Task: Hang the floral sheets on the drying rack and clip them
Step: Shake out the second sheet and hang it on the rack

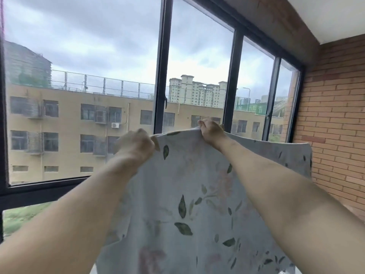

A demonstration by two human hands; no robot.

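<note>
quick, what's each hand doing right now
Left hand: closed, gripping the top edge of the floral sheet.
Right hand: closed, pinching the same top edge further right.

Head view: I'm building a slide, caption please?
Both hands, left hand and right hand, grip the floral sheet top edge, raised before the window.

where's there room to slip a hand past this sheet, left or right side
Left: open space between the left hand and the window frame. Right is crowded: the floral sheet spreads from the right hand almost to the brick wall.
</note>
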